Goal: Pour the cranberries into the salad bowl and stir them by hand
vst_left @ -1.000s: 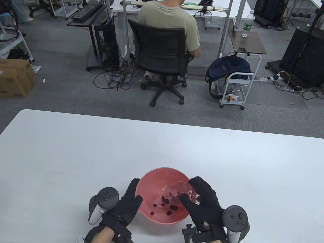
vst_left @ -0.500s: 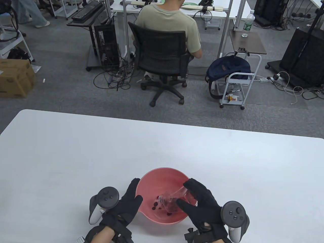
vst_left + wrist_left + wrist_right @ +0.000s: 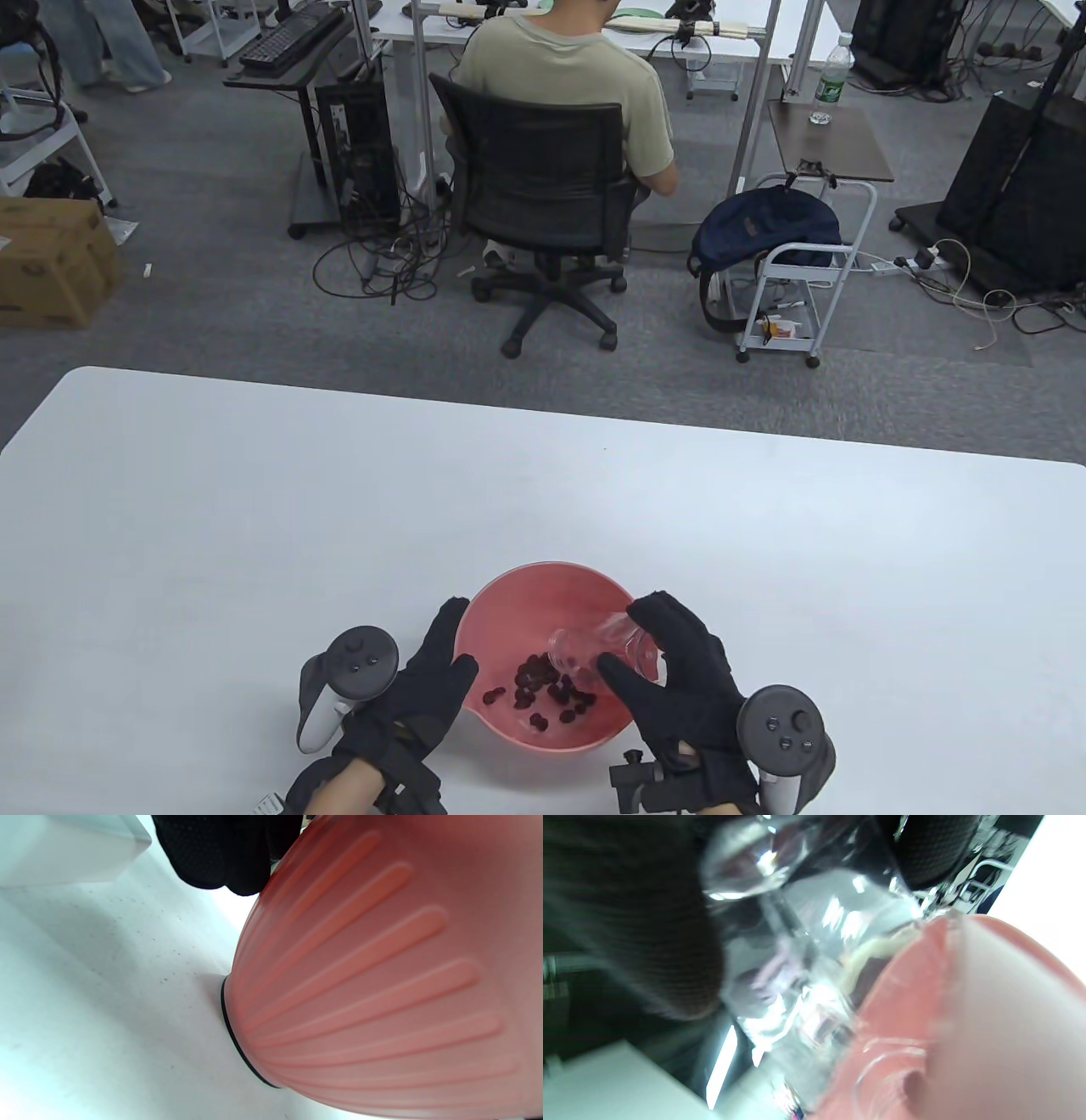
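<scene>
Salad bowl: the pink salad bowl (image 3: pixel 543 594) stands on the white bench (image 3: pixel 254 509) at the lower middle of the table view, between the two hands.
Cranberries: the dark cranberries (image 3: pixel 543 692) lie loose on the bowl's floor, low and left of centre in the bowl.
Glass: the clear glass (image 3: pixel 598 645) lies tipped over the bowl's right side, long axis running from right down to left, mouth over the berries; it looks emptied or nearly so.
Right hand: the right hand (image 3: pixel 679 679) has fingers and thumb curled round the glass.
Left hand: the left hand (image 3: pixel 420 692) lies with straight fingers (image 3: pixel 220 853) against the bowl's outer left wall, steadying it, gripping nothing.
Key relation: the berries sit just left of and below the right hand, inside the rim; the right hand is nearer but occupied.
Judgement: pouring seems nearly done; stirring calls for a freed hand.
</scene>
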Motion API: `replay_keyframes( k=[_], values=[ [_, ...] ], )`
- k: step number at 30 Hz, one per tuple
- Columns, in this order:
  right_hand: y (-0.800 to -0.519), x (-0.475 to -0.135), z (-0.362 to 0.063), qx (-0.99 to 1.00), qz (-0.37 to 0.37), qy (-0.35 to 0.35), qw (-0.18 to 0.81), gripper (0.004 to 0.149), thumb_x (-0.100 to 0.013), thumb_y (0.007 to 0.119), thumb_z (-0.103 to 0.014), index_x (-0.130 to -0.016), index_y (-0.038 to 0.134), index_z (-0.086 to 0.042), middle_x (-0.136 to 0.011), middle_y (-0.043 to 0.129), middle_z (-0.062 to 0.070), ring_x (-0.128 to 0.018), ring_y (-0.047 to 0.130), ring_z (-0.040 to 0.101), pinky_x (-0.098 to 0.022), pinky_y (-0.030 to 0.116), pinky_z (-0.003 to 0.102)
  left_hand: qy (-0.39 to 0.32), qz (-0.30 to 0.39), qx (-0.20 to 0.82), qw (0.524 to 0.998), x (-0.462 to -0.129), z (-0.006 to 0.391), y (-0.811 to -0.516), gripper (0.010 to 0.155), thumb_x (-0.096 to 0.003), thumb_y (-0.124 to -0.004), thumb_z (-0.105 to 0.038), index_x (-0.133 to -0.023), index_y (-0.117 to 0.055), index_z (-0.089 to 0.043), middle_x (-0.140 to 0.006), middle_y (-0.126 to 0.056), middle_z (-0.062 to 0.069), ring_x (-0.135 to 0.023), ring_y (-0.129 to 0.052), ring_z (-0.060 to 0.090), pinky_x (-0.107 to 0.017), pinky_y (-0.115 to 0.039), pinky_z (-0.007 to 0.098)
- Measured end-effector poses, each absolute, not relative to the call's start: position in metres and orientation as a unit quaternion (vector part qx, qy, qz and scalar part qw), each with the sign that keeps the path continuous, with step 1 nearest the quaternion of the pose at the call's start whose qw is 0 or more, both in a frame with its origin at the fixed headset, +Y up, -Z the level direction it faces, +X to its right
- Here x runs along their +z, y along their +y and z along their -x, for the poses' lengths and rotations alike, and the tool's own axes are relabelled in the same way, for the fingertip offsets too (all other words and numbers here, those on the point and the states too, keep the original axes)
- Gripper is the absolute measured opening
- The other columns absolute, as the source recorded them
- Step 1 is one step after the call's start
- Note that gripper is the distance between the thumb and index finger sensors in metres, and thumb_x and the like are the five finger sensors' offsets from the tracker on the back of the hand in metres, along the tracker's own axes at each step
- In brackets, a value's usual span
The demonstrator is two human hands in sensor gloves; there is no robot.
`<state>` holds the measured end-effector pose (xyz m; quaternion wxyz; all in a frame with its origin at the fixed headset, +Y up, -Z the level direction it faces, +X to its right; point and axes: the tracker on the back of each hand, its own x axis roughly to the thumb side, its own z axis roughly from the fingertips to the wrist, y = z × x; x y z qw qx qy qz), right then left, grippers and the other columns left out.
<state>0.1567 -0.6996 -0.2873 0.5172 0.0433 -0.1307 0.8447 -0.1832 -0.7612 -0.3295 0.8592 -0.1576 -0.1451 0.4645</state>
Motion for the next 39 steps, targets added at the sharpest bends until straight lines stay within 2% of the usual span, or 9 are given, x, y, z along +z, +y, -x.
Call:
replay_keyframes(
  k=[7,9,13,15,18,21,25,27,39],
  values=[
    [-0.704,-0.289,-0.156,0.826,-0.066,-0.113,0.548,0.067,-0.031,0.103,-0.061,-0.091,0.076,-0.045,-0.102,0.080,-0.002,-0.081,0.081,0.024,-0.064,0.074,0.049,-0.145,0.157,0.464,0.859,-0.330,0.183,-0.761,0.071,-0.0618,-0.050,-0.063,-0.115,-0.012,-0.035,-0.125,-0.043,0.009,-0.105,-0.070,0.032,-0.075,-0.070,0.042],
    [-0.704,-0.286,-0.155,0.781,0.006,-0.183,0.597,0.067,-0.029,0.108,-0.052,-0.089,0.081,-0.039,-0.100,0.082,0.004,-0.080,0.080,0.030,-0.062,0.072,0.053,-0.145,0.158,0.465,0.859,-0.330,0.184,-0.762,0.072,-0.0618,-0.049,-0.064,-0.115,-0.011,-0.035,-0.125,-0.043,0.008,-0.105,-0.070,0.032,-0.075,-0.070,0.042],
    [-0.701,-0.288,-0.158,0.798,-0.081,-0.111,0.587,0.068,-0.033,0.104,-0.059,-0.092,0.076,-0.043,-0.103,0.080,0.000,-0.081,0.081,0.026,-0.063,0.075,0.049,-0.143,0.157,0.465,0.859,-0.330,0.184,-0.762,0.071,-0.0618,-0.050,-0.063,-0.115,-0.012,-0.035,-0.125,-0.043,0.009,-0.105,-0.070,0.032,-0.075,-0.070,0.042],
    [-0.699,-0.282,-0.156,0.794,-0.002,-0.204,0.572,0.067,-0.029,0.108,-0.051,-0.089,0.081,-0.039,-0.101,0.081,0.003,-0.081,0.080,0.030,-0.062,0.073,0.052,-0.144,0.158,0.466,0.859,-0.330,0.184,-0.762,0.071,-0.0618,-0.050,-0.064,-0.115,-0.012,-0.035,-0.125,-0.043,0.008,-0.105,-0.070,0.032,-0.075,-0.070,0.042],
    [-0.699,-0.287,-0.158,0.830,-0.075,-0.124,0.539,0.068,-0.029,0.104,-0.061,-0.089,0.076,-0.045,-0.101,0.081,-0.003,-0.080,0.083,0.022,-0.062,0.078,0.045,-0.144,0.157,0.466,0.859,-0.330,0.184,-0.762,0.072,-0.0617,-0.050,-0.063,-0.115,-0.012,-0.035,-0.125,-0.043,0.008,-0.105,-0.070,0.032,-0.075,-0.070,0.042],
    [-0.699,-0.284,-0.155,0.800,-0.010,-0.195,0.567,0.067,-0.029,0.108,-0.051,-0.090,0.081,-0.038,-0.101,0.081,0.004,-0.081,0.080,0.031,-0.061,0.074,0.052,-0.144,0.158,0.466,0.859,-0.330,0.185,-0.762,0.072,-0.0618,-0.050,-0.064,-0.115,-0.012,-0.035,-0.125,-0.043,0.008,-0.105,-0.070,0.032,-0.075,-0.070,0.042],
    [-0.702,-0.287,-0.157,0.785,-0.080,-0.120,0.602,0.067,-0.033,0.104,-0.058,-0.092,0.075,-0.043,-0.104,0.078,0.000,-0.083,0.080,0.026,-0.063,0.076,0.048,-0.143,0.157,0.466,0.859,-0.330,0.184,-0.762,0.071,-0.0618,-0.050,-0.063,-0.115,-0.012,-0.035,-0.125,-0.043,0.009,-0.105,-0.070,0.032,-0.075,-0.070,0.042],
    [-0.701,-0.285,-0.156,0.783,-0.008,-0.197,0.590,0.067,-0.030,0.107,-0.050,-0.090,0.080,-0.038,-0.103,0.080,0.004,-0.082,0.080,0.032,-0.061,0.073,0.053,-0.144,0.158,0.466,0.859,-0.330,0.185,-0.763,0.071,-0.0618,-0.050,-0.063,-0.115,-0.012,-0.035,-0.125,-0.043,0.009,-0.105,-0.070,0.032,-0.075,-0.070,0.042],
    [-0.695,-0.287,-0.162,0.808,-0.074,-0.123,0.571,0.067,-0.030,0.103,-0.063,-0.089,0.078,-0.046,-0.101,0.083,-0.004,-0.080,0.084,0.023,-0.061,0.080,0.044,-0.144,0.158,0.466,0.859,-0.331,0.184,-0.763,0.071,-0.0618,-0.050,-0.064,-0.115,-0.012,-0.035,-0.125,-0.043,0.009,-0.105,-0.070,0.032,-0.075,-0.070,0.042]
  ],
)
